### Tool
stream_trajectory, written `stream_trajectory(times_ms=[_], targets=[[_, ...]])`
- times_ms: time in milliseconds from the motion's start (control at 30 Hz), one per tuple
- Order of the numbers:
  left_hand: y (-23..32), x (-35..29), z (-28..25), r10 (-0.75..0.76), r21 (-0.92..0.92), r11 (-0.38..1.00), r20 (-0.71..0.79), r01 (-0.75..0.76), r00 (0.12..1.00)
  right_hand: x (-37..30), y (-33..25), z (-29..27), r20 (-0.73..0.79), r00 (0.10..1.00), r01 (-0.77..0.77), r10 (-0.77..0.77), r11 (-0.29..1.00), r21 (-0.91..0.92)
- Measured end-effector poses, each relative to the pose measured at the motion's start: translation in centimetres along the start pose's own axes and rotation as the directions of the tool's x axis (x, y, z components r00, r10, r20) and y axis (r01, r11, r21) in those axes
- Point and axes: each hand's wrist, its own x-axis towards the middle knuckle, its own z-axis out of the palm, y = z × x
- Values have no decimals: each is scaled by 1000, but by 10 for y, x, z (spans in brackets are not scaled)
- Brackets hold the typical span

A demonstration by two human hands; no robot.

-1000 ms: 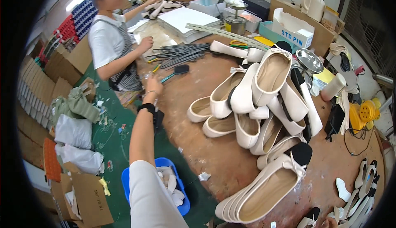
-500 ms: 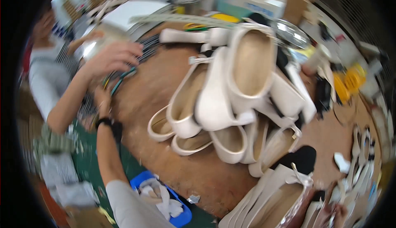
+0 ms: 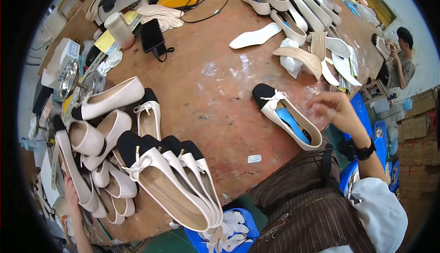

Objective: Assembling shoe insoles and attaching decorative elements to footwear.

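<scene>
Cream flat shoe (image 3: 286, 115) with black toe lies alone on table (image 3: 215, 88), blue insole up; right hand (image 3: 337, 111) at its 3 o'clock, grip loosely apart. Left hand (image 3: 69, 189) at 9 o'clock under shoe pile (image 3: 110, 161); grip: cannot tell.

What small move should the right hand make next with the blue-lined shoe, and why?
Probably close the right hand on the cream, black-toed shoe: it lies alone near the table edge, just beside the loosely open hand, and is not yet gripped.
</scene>
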Motion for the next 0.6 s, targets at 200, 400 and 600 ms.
stream_trajectory(times_ms=[200,400,600], targets=[[212,-272,-118,-234,-404,866,195,296,952,-25,-4,28,487,836,221,-253,967,124],[410,-390,-79,280,-619,665,725,418,629,-47,20,41,512,716,83,-474,786,612],[487,-408,-30,689,-766,640,608,64,395,-48,82,-26,148,988,-78,-52,656,751]])
